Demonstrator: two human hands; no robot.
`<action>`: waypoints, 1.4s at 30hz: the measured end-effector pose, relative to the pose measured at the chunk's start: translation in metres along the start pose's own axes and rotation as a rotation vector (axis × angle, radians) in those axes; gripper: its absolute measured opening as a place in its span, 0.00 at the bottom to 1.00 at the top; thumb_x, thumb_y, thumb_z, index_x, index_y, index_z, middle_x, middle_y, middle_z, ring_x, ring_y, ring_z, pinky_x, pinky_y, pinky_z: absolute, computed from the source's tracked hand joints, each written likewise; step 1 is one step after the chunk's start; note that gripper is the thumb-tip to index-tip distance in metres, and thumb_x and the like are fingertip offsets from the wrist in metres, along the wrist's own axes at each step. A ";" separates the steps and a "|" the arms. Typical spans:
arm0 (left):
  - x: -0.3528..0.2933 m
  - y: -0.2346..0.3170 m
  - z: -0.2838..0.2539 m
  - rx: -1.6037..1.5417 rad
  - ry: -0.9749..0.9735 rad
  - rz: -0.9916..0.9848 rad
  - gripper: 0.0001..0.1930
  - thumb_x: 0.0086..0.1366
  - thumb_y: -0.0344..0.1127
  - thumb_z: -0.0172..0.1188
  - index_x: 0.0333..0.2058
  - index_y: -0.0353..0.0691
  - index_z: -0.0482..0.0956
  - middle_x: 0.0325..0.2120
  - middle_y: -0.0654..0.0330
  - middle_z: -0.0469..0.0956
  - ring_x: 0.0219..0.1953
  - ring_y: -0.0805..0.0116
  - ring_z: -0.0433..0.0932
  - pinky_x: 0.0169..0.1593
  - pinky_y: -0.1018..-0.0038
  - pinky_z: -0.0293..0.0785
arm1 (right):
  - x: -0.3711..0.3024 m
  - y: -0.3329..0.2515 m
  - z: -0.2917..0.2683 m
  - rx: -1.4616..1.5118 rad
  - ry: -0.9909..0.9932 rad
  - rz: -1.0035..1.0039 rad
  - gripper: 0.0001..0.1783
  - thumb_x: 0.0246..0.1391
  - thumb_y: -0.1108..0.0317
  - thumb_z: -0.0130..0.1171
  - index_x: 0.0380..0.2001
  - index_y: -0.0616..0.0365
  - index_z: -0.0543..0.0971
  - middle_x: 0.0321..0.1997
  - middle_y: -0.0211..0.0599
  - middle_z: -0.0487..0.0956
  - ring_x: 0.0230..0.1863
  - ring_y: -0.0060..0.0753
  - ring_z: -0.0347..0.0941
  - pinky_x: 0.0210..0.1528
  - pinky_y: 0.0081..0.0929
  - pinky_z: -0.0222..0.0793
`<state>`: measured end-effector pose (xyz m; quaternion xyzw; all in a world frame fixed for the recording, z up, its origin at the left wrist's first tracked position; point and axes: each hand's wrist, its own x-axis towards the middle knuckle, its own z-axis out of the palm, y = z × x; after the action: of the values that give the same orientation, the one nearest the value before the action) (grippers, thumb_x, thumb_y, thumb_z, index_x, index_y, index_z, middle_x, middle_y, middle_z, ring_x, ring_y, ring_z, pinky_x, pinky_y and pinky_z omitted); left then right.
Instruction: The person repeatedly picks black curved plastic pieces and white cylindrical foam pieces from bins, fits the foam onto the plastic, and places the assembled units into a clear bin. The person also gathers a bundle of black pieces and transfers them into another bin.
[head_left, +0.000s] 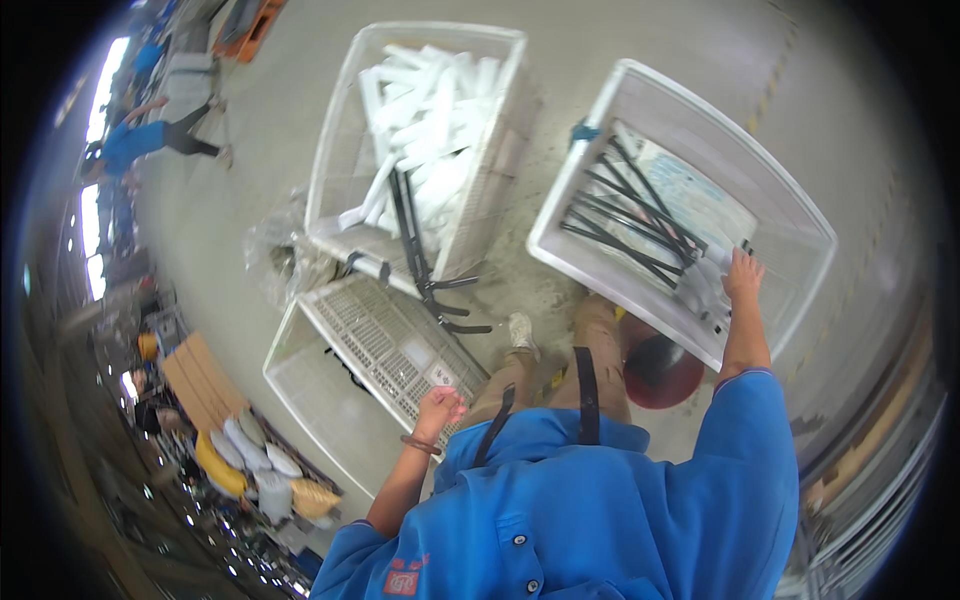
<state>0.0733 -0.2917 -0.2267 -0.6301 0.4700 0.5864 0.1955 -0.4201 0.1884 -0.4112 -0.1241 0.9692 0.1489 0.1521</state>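
My right hand reaches into the right-hand white bin, its fingers curled. A small dark end shows just beyond the fingertips; what they grip is mostly hidden. Beside this hand lies a greyish-white piece. Several long black strips lie crossed in the same bin, partly over a pale printed sheet. My left hand hangs near my waist with its fingers folded in, and I see nothing in it. It is over the edge of an overturned-looking slatted white crate.
Another white bin holds many white sleeve-like pieces; black strips with curved ends lean over its near edge. Clear plastic wrap lies beside it. A round red-rimmed container stands by my leg. Another person is far left.
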 end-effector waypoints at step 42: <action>-0.126 0.067 -0.143 0.633 0.315 1.651 0.34 0.50 0.34 0.70 0.56 0.38 0.70 0.56 0.49 0.71 0.58 0.52 0.71 0.58 0.59 0.70 | -0.379 -0.299 -0.438 0.631 0.507 -1.019 0.18 0.39 0.64 0.71 0.21 0.56 0.69 0.18 0.37 0.64 0.18 0.46 0.66 0.20 0.38 0.59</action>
<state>0.1136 -0.3921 -0.0559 -0.0811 0.9343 0.2901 -0.1907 -0.0977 -0.1569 0.0385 -0.5489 0.7919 -0.2677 -0.0007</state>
